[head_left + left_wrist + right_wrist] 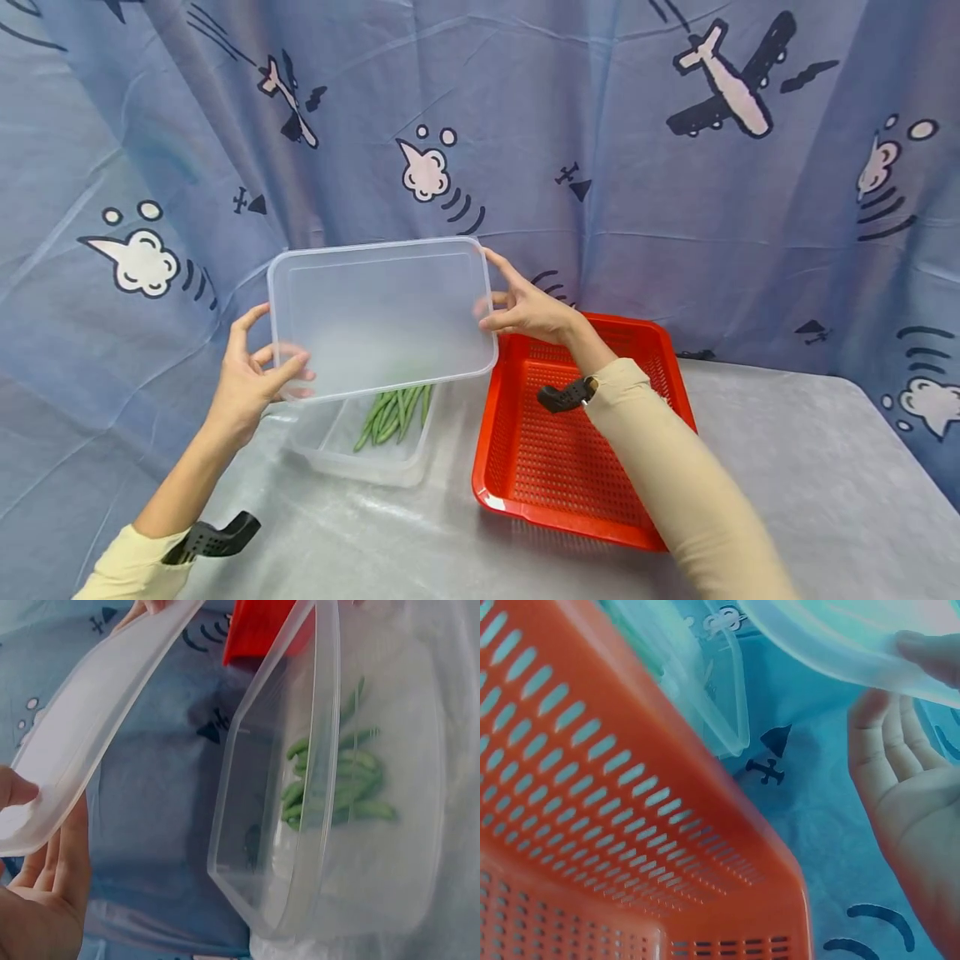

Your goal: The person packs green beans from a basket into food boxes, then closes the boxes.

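A translucent plastic lid (382, 317) is held up, tilted, above a clear plastic container (375, 471). My left hand (251, 375) pinches the lid's left end, thumb on the near face and fingers behind. At the opposite end my right hand (528, 308) grips it the same way, thumb in front. Green beans (393, 414) lie inside the container, partly hidden behind the lid in the head view. The left wrist view shows the beans (341, 784) through the container wall, with the lid (90, 712) apart from the rim.
A red perforated basket (566, 433) stands right of the container, under my right forearm. Both sit on a table with a pale grey cover (787, 467). A blue printed curtain (525, 125) hangs behind the table and along its left side.
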A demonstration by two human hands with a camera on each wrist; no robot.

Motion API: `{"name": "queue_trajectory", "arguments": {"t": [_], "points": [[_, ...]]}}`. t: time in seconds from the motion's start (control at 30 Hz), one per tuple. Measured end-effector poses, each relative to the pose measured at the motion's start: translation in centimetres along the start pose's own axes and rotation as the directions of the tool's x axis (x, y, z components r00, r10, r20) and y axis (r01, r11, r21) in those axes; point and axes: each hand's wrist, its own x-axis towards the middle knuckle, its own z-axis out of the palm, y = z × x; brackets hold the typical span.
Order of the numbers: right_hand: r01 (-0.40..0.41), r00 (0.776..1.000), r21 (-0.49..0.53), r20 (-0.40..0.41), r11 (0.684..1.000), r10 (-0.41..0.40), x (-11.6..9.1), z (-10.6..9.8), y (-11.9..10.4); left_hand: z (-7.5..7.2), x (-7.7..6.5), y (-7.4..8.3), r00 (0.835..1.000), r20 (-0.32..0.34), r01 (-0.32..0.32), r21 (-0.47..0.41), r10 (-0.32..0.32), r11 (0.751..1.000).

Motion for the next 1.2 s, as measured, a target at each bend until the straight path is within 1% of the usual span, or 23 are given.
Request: {"name": "queue_trajectory", "arguments": {"t": [0.13,0.23,0.3,0.43,0.6,0.7,0.77,0.83,0.93,1.0,1.07,1.2], "points": [[-0.031,0.999,0.015,-0.006,0.999,0.031,0.5,0.3,0.3,-0.6,0.2,0.1,0.997,0.027,0.078,0.014,-0.078,0.997],[-0.045,0.999,0.010,-0.021,0.999,0.045,0.5,0.4,0.6,-1.0,0.2,-0.1,0.989,0.060,0.131,0.039,-0.133,0.991],[-0.042,0.998,-0.003,-0.039,0.999,0.042,0.6,0.4,0.8,-1.2,0.1,-0.4,0.985,0.072,0.154,0.042,-0.156,0.987],[0.002,0.995,-0.070,-0.103,0.998,-0.009,0.7,0.5,1.1,-1.4,0.0,-0.8,0.982,0.073,0.170,0.041,-0.173,0.985],[0.055,0.973,-0.163,-0.213,0.985,-0.089,0.8,0.8,1.4,-1.3,-0.4,-1.3,0.980,0.080,0.178,0.038,-0.180,0.983],[0.074,0.963,-0.193,-0.241,0.979,-0.120,0.8,0.9,1.4,-1.1,-0.7,-1.4,0.979,0.085,0.181,0.033,-0.183,0.983],[0.074,0.963,-0.198,-0.241,0.977,-0.122,0.7,0.9,1.4,-0.9,-0.8,-1.4,0.980,0.081,0.178,0.023,-0.180,0.984],[0.064,0.968,-0.195,-0.226,0.979,-0.109,0.6,0.9,1.4,-0.7,-0.8,-1.3,0.983,0.072,0.170,-0.003,-0.170,0.985],[0.041,0.978,-0.180,-0.193,0.983,-0.076,0.4,0.9,1.6,-0.5,-0.7,-1.3,0.986,0.046,0.161,-0.050,-0.159,0.986],[0.029,0.984,-0.171,-0.171,0.985,-0.059,0.3,0.8,1.7,-0.4,-0.6,-1.2,0.986,0.021,0.165,-0.077,-0.164,0.983],[0.023,0.988,-0.161,-0.147,0.987,-0.047,0.2,0.7,1.9,-0.4,-0.7,-1.3,0.982,-0.010,0.188,-0.095,-0.189,0.978],[0.016,0.994,-0.159,-0.104,0.987,-0.033,0.2,0.7,2.2,-0.5,-1.0,-1.4,0.962,-0.064,0.257,-0.107,-0.265,0.960]]}}
